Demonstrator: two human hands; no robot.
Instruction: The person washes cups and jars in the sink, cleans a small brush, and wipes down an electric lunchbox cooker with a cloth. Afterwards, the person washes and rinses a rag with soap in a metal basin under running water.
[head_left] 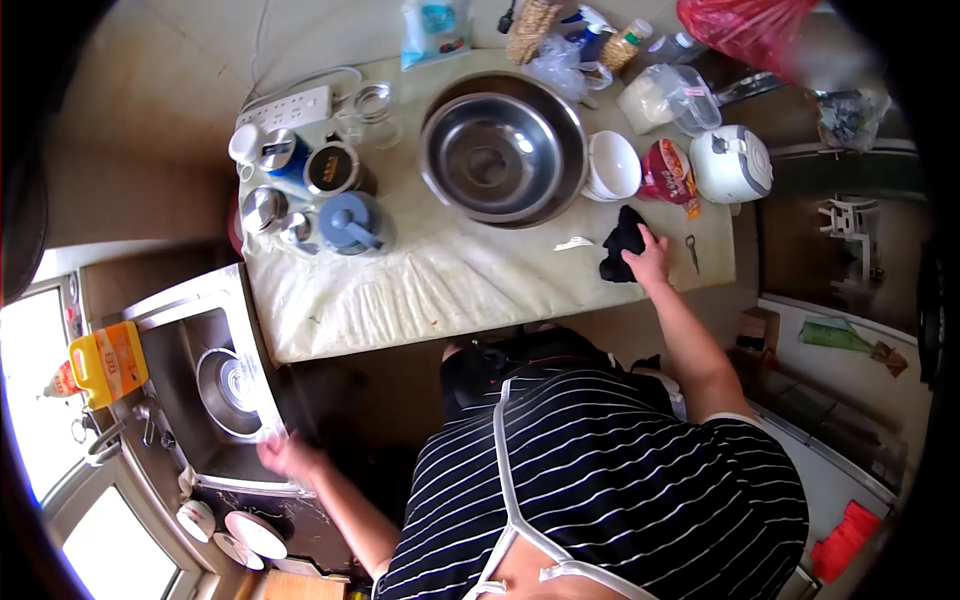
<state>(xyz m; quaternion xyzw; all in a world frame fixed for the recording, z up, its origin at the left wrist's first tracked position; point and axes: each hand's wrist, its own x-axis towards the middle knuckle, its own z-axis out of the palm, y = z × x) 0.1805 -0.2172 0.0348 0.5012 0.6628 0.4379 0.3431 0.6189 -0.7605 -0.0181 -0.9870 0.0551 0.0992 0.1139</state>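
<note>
My right hand (650, 259) is on a crumpled black cloth (622, 245) on the table, its fingers at the cloth's right edge. A pair of small scissors (692, 254) lies just right of that hand, and a small white item (573, 243) lies left of the cloth. Over the front rim of the sink (262, 350) is my left hand (288, 456), smeared by motion, so its fingers do not show clearly. Near it, a metal basin (212, 390) sits in the sink, with a bright, shiny patch inside.
Two nested steel bowls (440, 165) stand mid-table (400, 300). White bowls (614, 165), a red packet (665, 172) and a white appliance (728, 165) are to the right. A blue-lidded jug (350, 222) and several cups stand left. A yellow jug (108, 365) is beside the sink.
</note>
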